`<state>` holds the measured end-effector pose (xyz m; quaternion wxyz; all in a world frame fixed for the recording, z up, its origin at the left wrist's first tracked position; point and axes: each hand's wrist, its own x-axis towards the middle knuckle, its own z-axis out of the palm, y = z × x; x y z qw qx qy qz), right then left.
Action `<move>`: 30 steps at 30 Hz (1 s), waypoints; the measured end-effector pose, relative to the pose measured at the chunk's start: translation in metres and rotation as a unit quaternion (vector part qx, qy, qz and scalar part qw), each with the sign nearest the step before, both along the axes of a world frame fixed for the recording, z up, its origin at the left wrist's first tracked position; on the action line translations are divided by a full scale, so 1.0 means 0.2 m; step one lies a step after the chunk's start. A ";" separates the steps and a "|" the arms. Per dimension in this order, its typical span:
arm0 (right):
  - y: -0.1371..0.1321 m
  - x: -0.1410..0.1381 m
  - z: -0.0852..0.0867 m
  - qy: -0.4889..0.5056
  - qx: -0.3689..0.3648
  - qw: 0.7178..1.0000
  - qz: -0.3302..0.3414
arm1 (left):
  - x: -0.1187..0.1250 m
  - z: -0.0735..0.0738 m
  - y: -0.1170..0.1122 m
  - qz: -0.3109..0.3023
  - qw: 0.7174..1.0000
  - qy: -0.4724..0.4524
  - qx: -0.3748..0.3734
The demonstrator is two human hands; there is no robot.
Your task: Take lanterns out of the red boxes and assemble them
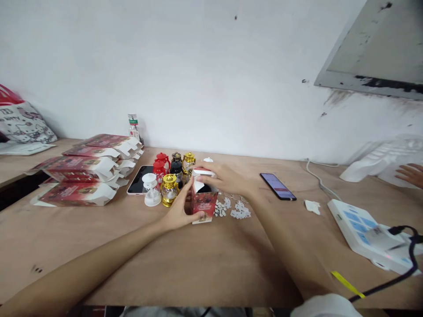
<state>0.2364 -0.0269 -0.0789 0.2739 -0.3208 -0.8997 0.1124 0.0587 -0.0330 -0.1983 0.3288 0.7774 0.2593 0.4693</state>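
Note:
A red printed cardboard box [204, 204] stands upright on the table, its top open with white flaps up and a dark inside. My left hand [180, 209] grips it from the left, thumb across the front. My right hand [226, 177], slightly blurred, reaches over the top with its fingers on a white flap. Just left of the box are several small lanterns: a gold lantern [169, 190], a white lantern [151, 189], a red lantern [159, 169] and a black lantern [177, 168]. On the right lie small round button-like pieces [220, 209] and clear white plastic pieces [240, 210].
Flattened red boxes [79, 169] are stacked at left beside a phone [137, 180]. Another phone [278, 186], a scrap of paper [312, 207] and a white power strip [366, 233] with cables lie to the right. Another person's hand [411, 174] shows at the right edge.

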 end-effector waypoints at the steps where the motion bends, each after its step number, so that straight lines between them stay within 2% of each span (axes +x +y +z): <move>1: -0.02 0.02 0.02 -0.024 -0.032 0.999 0.025 | 0.00 0.00 0.00 -0.005 1.000 -0.012 -0.007; 4: -0.06 0.07 0.08 -0.063 -0.093 0.992 0.055 | 0.01 0.01 -0.01 -0.015 1.000 -0.023 -0.014; 10: -0.07 0.10 0.10 -0.103 -0.116 0.986 0.064 | 0.00 0.00 0.00 -0.020 0.999 0.023 0.013; 12: -0.07 0.10 0.09 -0.097 -0.115 0.987 0.058 | 0.00 0.01 -0.01 -0.001 0.998 0.037 0.044; 14: -0.06 0.09 0.08 -0.080 -0.112 0.989 0.047 | 0.00 0.01 -0.02 0.049 0.992 0.052 0.106; 17: -0.04 0.08 0.05 -0.050 -0.103 0.993 0.034 | 0.00 0.01 -0.04 0.140 0.949 0.082 0.269; 19: -0.02 0.07 0.04 -0.035 -0.094 0.994 0.031 | 0.00 0.02 -0.05 0.156 0.907 0.109 0.376; 21: -0.02 0.07 0.03 -0.023 -0.090 0.995 0.029 | 0.01 0.04 -0.06 0.147 0.870 0.144 0.448; 26: -0.02 0.07 0.04 -0.015 -0.098 0.994 0.038 | 0.04 0.16 -0.12 0.171 0.800 0.222 0.530; 30: -0.01 0.08 0.05 -0.033 -0.103 0.993 0.052 | 0.06 0.27 -0.15 0.173 0.785 0.250 0.540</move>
